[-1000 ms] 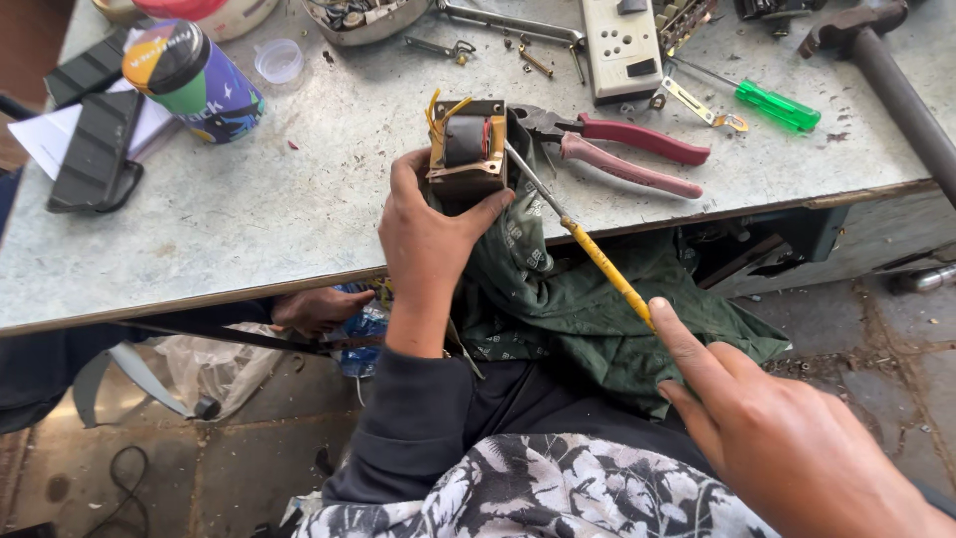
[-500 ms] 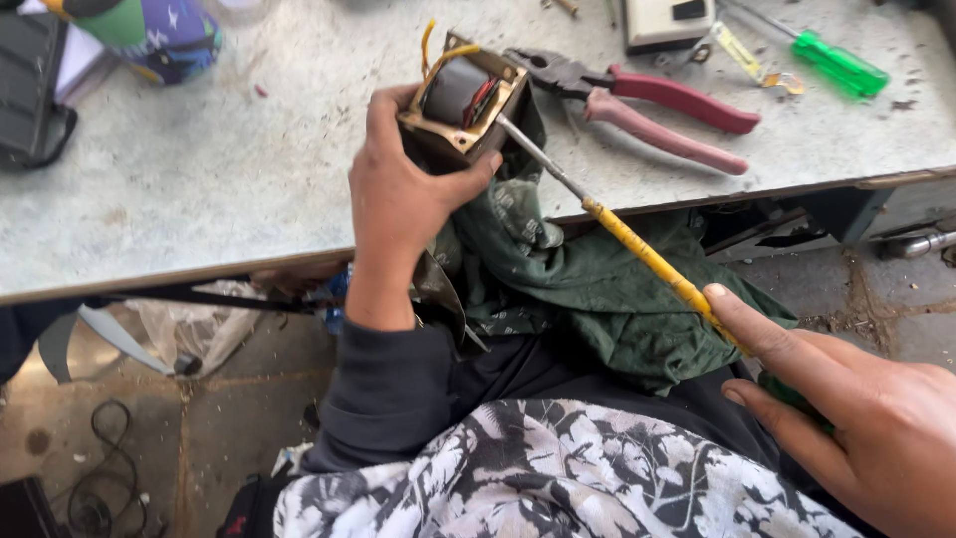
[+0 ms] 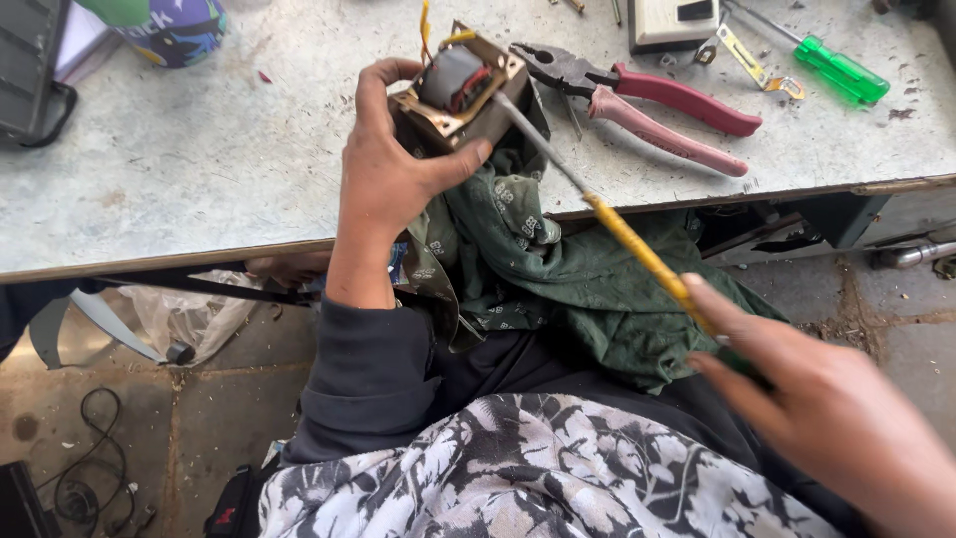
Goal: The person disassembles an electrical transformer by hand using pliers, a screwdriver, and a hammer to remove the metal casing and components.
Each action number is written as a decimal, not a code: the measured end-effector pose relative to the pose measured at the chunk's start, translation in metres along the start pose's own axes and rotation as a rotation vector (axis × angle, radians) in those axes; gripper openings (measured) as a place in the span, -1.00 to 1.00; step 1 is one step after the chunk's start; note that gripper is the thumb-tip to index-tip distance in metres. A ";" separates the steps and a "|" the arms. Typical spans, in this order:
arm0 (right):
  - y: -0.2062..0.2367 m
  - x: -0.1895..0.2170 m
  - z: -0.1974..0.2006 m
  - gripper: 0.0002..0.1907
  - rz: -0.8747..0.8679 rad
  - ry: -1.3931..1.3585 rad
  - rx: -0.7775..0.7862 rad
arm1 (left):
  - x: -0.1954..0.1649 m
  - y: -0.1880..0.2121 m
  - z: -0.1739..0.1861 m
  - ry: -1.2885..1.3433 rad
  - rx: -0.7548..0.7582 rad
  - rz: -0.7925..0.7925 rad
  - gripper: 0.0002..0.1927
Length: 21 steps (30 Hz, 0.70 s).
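Observation:
My left hand grips a small transformer with a copper coil and a brown metal frame, held on the front edge of the grey worktable. Yellow wires stick up from the transformer's top. My right hand holds the yellow handle of a long screwdriver, and the metal tip rests against the transformer's frame. A crumpled green cloth lies under the transformer and across my lap.
Red-handled pliers lie just right of the transformer. A green-handled screwdriver, a white box and a small metal key lie at the back right. A colourful can and a dark case sit at the back left.
The view has moved closer and lower. My right hand has slid up the screwdriver handle, and the tip stays against the transformer in my left hand.

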State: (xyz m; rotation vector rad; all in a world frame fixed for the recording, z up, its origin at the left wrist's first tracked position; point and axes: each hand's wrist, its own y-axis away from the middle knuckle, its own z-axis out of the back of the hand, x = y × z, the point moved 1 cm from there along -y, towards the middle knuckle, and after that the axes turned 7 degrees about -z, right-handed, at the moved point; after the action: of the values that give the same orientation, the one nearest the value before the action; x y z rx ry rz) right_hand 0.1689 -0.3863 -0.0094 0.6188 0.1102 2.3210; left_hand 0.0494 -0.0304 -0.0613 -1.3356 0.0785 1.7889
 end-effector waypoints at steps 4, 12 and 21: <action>0.006 -0.011 0.019 -0.18 -0.051 0.183 -0.002 | 0.001 0.004 0.001 -0.027 0.010 -0.078 -0.15; -0.033 -0.047 0.071 -0.08 -0.100 0.329 0.210 | 0.006 0.008 0.004 0.022 0.067 -0.142 -0.15; -0.011 -0.046 0.021 -0.20 -0.125 0.035 0.017 | -0.002 0.000 0.006 -0.142 0.061 -0.276 -0.14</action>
State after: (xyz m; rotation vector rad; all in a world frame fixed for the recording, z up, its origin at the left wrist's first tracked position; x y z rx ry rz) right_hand 0.2142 -0.4112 -0.0117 0.5635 0.1802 2.2128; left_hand 0.0449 -0.0288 -0.0573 -1.1139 -0.1224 1.6268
